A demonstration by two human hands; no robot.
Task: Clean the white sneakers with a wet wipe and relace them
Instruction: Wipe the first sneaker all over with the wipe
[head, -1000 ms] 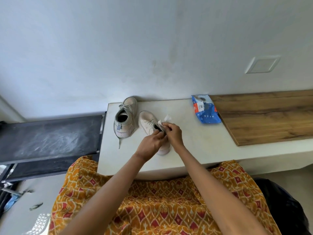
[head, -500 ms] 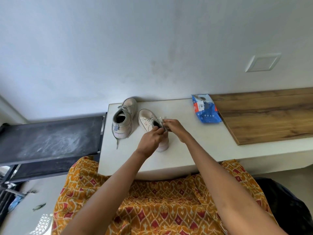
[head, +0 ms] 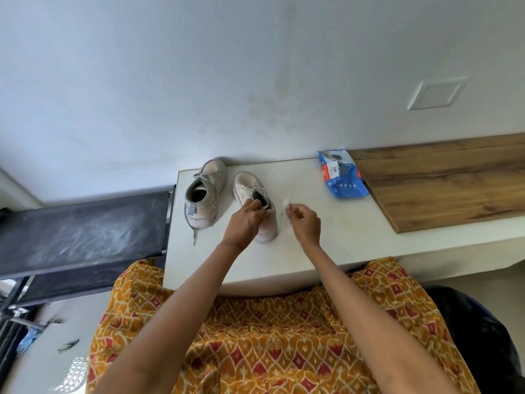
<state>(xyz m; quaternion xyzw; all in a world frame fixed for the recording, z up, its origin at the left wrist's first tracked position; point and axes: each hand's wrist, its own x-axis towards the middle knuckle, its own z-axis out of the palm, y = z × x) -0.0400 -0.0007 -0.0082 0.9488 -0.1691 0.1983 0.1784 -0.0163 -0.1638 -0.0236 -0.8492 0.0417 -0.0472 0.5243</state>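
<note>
My right hand (head: 305, 221) has come off the shoe since a moment ago, when both hands were bunched together at its collar; it now hangs just to the right of it, fingers curled, thumb and forefinger pinching the crumpled wet wipe (head: 287, 202). My left hand (head: 246, 223) has stayed at the near sneaker (head: 255, 206), fingertips curled round the collar edge beside the dark opening, steadying it.

That sneaker stands upright on the white counter (head: 326, 245), heel towards me and toe pointing at the wall, so its long axis runs straight away from me. The wipe sits level with the collar and just off its right flank, close but apart. I judge the next stroke is a short move leftwards onto that side, and the right hand is the nearer for it.

Further off, the second sneaker (head: 205, 191) stands to the left, a lace trailing towards me. The blue wipe pack (head: 342, 177) lies far right, by the wooden board (head: 443, 183).
</note>
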